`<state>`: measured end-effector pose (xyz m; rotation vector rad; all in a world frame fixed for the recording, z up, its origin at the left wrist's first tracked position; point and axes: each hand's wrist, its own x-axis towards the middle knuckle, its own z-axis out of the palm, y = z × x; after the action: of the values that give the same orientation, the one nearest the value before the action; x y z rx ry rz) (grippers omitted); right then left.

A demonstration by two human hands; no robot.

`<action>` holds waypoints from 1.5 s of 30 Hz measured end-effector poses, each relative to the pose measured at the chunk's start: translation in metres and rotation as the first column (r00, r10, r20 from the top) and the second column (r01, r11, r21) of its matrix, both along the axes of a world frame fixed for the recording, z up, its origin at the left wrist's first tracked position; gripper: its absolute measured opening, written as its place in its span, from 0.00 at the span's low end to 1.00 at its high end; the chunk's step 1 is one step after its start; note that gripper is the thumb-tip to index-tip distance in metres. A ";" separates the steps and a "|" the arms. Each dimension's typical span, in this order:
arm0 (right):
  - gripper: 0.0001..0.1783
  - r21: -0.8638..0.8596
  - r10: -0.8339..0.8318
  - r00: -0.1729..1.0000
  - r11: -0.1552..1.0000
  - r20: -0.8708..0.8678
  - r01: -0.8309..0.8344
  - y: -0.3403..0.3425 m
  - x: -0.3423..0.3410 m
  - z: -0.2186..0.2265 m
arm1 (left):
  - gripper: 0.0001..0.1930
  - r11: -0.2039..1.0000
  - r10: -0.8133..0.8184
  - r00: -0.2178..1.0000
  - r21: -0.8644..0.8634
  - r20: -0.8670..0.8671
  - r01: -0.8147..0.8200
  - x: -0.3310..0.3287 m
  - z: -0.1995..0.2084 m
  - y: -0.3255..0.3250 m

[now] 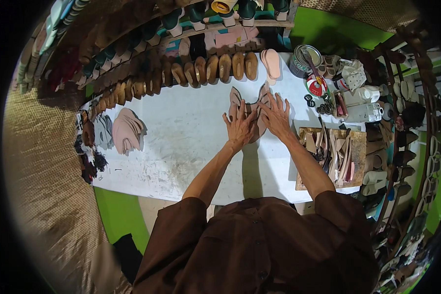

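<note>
A pinkish-beige cut shoe upper piece (234, 95) with dark edges lies flat on the white table (181, 117), its two pointed ends turned away from me. My left hand (241, 128) rests on its left part, fingers spread. On its right side lies my right hand (277, 116), fingers also stretched out and apart. Both hands press flat, gripping nothing, and cover much of the piece's middle. Just beyond them, a small stack of pink insoles (271, 63) lies near the table's far edge.
Wooden shoe lasts (224, 67) line the far edge. Pink leather pieces (126, 131) and grey ones (103, 131) are piled at left. At right stand an open can (299, 68), a red-and-white tin (315, 86), white bottles (363, 113) and a board (306, 182) with leather strips.
</note>
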<state>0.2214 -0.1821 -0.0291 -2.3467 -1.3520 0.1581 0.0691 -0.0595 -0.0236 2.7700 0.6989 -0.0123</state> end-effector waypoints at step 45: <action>0.27 0.065 0.208 0.969 0.977 -0.131 -0.201 0.093 -0.484 0.017 | 0.39 0.568 0.820 0.561 -0.050 0.111 -0.821 -0.663 0.019 0.028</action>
<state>-0.2629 -0.0887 -0.0119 -2.1095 -1.5093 0.3360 -0.5940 -0.0316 -0.0048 2.1293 1.8831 0.3509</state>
